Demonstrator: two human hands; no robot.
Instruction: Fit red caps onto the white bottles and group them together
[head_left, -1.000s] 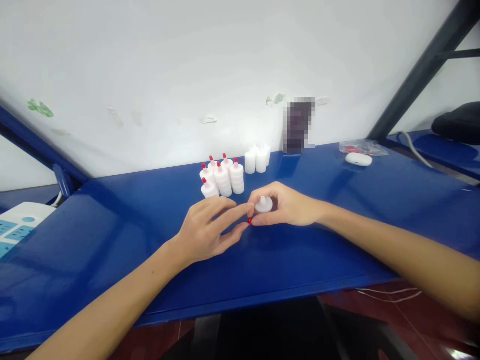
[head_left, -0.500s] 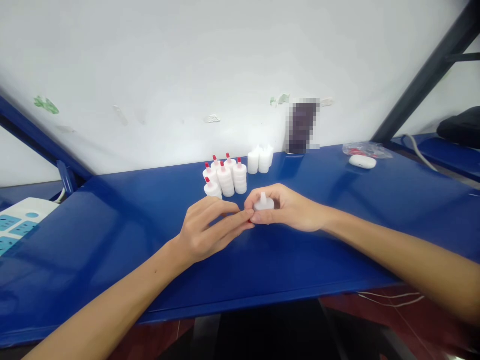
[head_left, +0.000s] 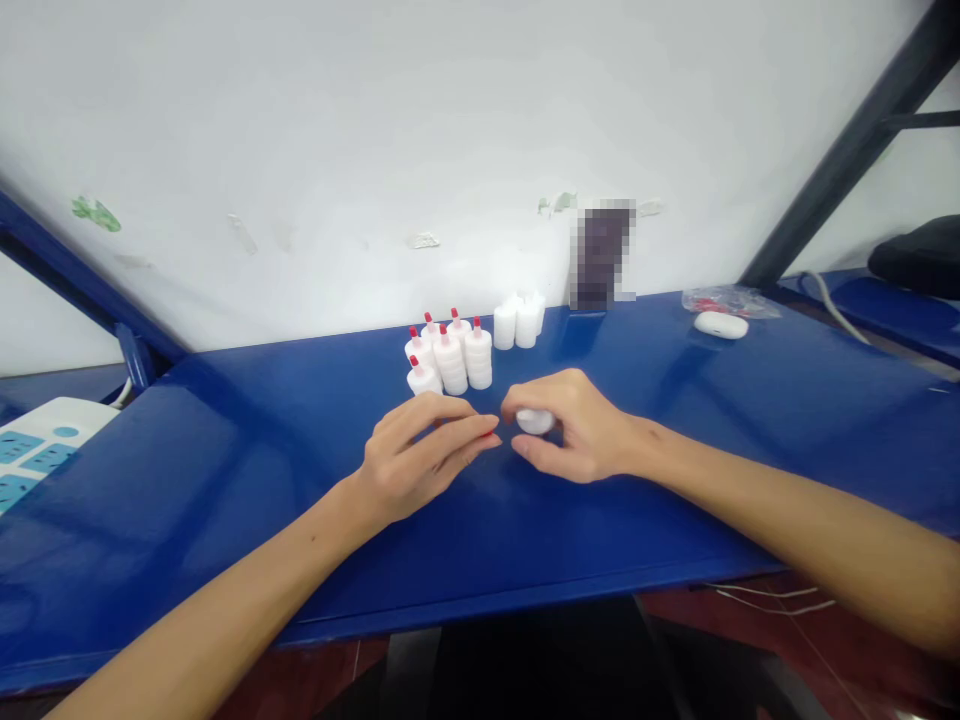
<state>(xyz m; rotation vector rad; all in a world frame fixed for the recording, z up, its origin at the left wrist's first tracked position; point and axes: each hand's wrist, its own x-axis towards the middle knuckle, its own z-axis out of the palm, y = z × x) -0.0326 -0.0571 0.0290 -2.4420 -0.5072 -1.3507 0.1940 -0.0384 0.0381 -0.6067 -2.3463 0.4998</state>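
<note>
Red piece [head_left: 490, 432] mostly behind fingers [head_left: 466, 431]

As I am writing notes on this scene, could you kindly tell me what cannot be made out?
- Shape of the red piece, head view: mostly covered by the left hand.
- Base of the white bottle, head view: hidden by the right hand.
- Dark upright object, head view: pixelated.
- Power strip, head view: cut off by left edge.

No lettering, label, brand, number or sign can be read from here.
</note>
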